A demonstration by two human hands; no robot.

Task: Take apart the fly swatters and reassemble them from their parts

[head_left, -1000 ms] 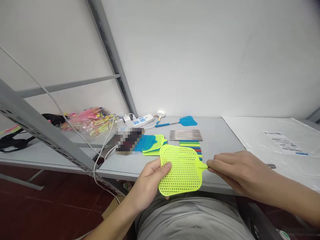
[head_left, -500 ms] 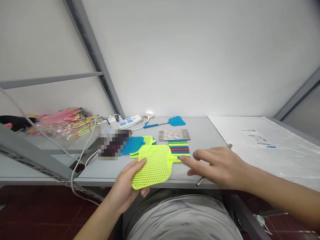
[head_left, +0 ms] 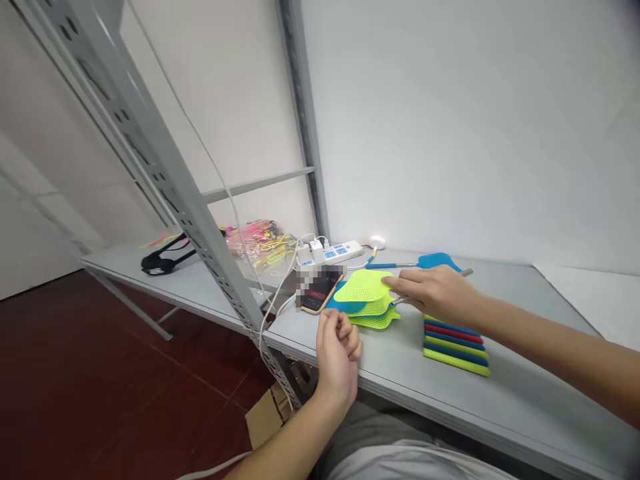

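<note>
My right hand [head_left: 440, 293] reaches over the pile with its fingers closed around a metal rod [head_left: 467, 272], which shows on both sides of the hand. Its index fingertip touches the top yellow-green mesh fly swatter head [head_left: 366, 285]. Beneath that head lie a blue swatter head [head_left: 345, 305] and more yellow-green ones [head_left: 377, 322]. My left hand [head_left: 339, 343] rests near the table's front edge, just in front of the pile, fingers curled in with nothing visible in them. Right of the pile lies a row of coloured grip tubes [head_left: 456, 347].
Left of the pile lies a phone [head_left: 320, 293], partly blurred out. Behind it are a power strip [head_left: 343, 251] with plugs and white cables, and a blue fly swatter [head_left: 435, 261]. A metal shelf post [head_left: 200, 233] rises at left; bagged colourful items [head_left: 260, 243] lie beyond.
The view has swung left. The yellow-green swatter head has left my left hand and lies on the pile. My left hand has curled; my right hand has moved over to the pile.
</note>
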